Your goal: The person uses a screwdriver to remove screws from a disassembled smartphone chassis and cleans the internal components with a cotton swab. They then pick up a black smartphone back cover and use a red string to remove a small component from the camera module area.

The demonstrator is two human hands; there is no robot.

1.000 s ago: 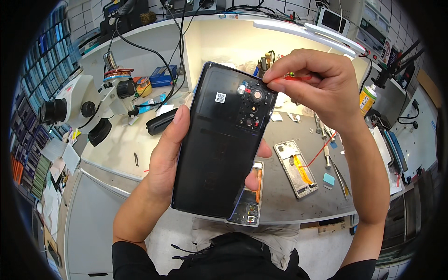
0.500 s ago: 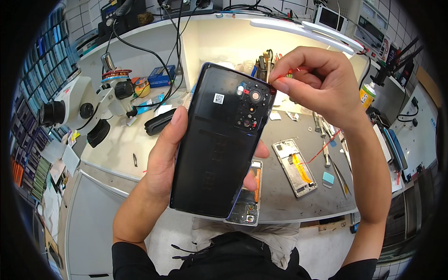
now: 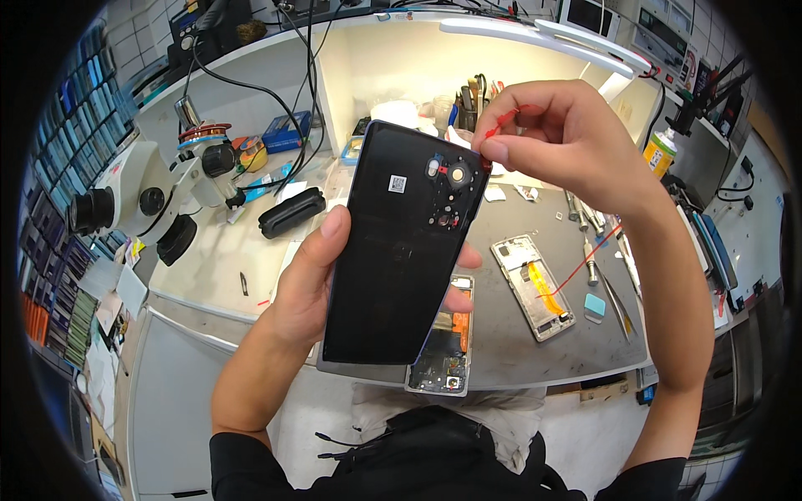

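Note:
My left hand grips a dark phone back cover by its long sides, thumb on the face and fingertips showing past the right edge. The cover is tilted slightly, with a small white code label and a cluster of camera openings with red bits near its upper right. At that corner, my right hand is closed, thumb and forefinger pinching a thin red film strip that curls up through the fingers. Below the cover, an opened phone lies partly hidden. To its right sits a silver phone frame with a yellow flex cable.
A microscope and a black zipped case stand left. Tweezers, several screwdrivers and a light-blue pad lie right. A cup of tools stands behind, beneath a white lamp.
The cover's lower end has swung slightly, and its face reflects less. My right hand stays at the top corner, with more of the red strip showing between its fingers.

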